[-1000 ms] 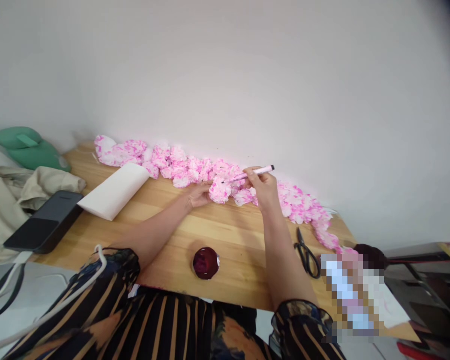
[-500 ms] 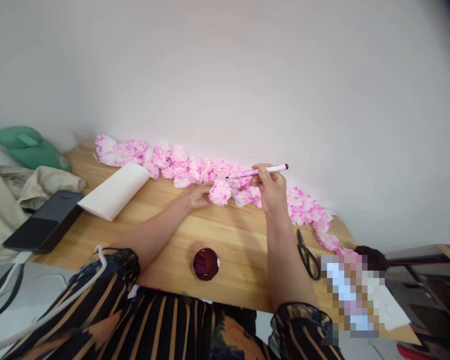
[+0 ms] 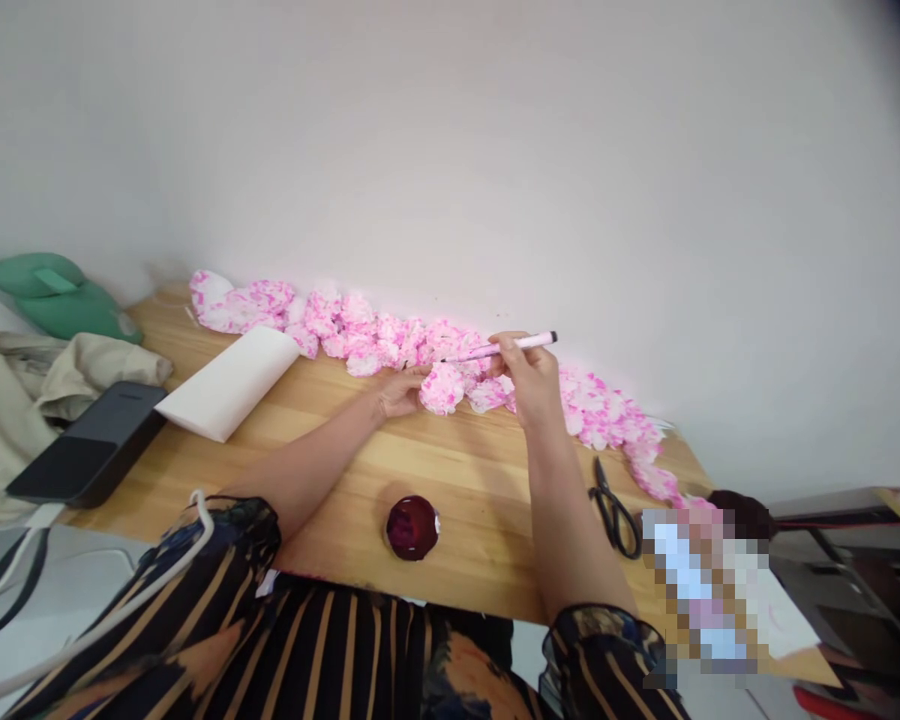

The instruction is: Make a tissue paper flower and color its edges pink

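Note:
My left hand (image 3: 403,391) is closed at the left side of a round, ruffled pink-and-white paper flower (image 3: 442,390), steadying it at the front of the row. In my right hand (image 3: 529,375) is a slim brush (image 3: 536,341) with a pale, pink-stained handle and a black end. Its thin dark tip points left, close above the flower; whether it touches cannot be made out. A small bowl (image 3: 412,528) of dark red-purple liquid stands near the table's front edge, between my forearms.
More pink-and-white flowers (image 3: 604,410) line the wall along the wooden table (image 3: 330,540). Black scissors (image 3: 616,510) lie right of my right forearm. On the left are a white folded-paper block (image 3: 229,385), a dark power bank (image 3: 90,440) with a cable, cloth (image 3: 15,400) and a green object (image 3: 60,295).
My right hand has moved slightly left, carrying the brush tip left over the flower. My left hand and the flower have barely shifted.

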The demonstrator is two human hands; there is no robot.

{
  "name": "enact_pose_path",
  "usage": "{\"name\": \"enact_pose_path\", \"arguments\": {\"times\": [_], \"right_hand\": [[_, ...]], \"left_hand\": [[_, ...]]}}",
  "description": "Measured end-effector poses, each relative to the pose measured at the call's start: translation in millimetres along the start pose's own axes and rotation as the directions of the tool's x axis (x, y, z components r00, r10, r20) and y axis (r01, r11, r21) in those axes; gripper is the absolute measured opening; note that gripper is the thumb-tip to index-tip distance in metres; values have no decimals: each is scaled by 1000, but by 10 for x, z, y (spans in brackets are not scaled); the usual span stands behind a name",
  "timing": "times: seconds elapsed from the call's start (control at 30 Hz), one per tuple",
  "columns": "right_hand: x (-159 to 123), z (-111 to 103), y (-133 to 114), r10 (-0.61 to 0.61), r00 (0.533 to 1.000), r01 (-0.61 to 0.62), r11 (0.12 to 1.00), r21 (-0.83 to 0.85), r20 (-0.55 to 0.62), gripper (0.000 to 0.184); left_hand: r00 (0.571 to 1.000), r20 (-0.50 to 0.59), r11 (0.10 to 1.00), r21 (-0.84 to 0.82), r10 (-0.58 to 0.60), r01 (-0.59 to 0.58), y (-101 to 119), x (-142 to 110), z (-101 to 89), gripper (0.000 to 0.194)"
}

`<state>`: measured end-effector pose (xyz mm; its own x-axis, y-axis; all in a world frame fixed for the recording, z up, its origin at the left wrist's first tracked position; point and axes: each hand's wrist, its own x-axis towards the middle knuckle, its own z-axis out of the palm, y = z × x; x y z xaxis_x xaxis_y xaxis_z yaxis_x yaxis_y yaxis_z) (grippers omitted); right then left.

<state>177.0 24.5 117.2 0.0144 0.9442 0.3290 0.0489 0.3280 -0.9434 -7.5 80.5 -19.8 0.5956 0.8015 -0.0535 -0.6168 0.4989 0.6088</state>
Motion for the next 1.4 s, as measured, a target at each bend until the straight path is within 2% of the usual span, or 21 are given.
{"name": "enact_pose_path", "arguments": {"times": [0.1,0.27,0.43,0.63,0.83,1.0,1.1,1.17,1.33,1.4], "right_hand": [[-3,15,17,41,999,-40,996,-83,10,45],[-24,-19,-45,-53,998,53,999,-2,-40,42],[3,-47,7,21,1000,-21,996,-85,3,42],[7,-100,-67,-58,997,62,996,70,-48,43],[54,-151,6,54,998,-57,991,-120,-33,48],[28,-151,-47,-37,999,38,999,37,-24,44],[27,-144,-29,26,1000,-25,999,-28,16,47],[35,-140,-5,60,998,-60,996,-62,2,49],[32,-143,-11,-9,1000,10,997,79,-8,45],[37,-135,2,9,1000,-9,999,52,15,46]], "left_hand": [[1000,2,1000,2,-2,2,-2,-3,2,16],[1000,12,1000,-15,-5,5,7,-10,32,21],[1000,-9,1000,-19,17,-17,13,-8,29,18],[995,-76,995,-75,60,-66,41,-15,13,22],[992,-100,988,-126,80,-93,41,-12,3,23],[992,-93,985,-137,87,-100,51,-11,-8,26],[992,-91,986,-134,89,-101,60,-21,1,31],[991,-101,985,-136,93,-106,65,-27,12,31],[988,-124,979,-167,92,-113,71,-25,26,34],[989,-111,978,-174,96,-114,74,-21,28,39]]}}
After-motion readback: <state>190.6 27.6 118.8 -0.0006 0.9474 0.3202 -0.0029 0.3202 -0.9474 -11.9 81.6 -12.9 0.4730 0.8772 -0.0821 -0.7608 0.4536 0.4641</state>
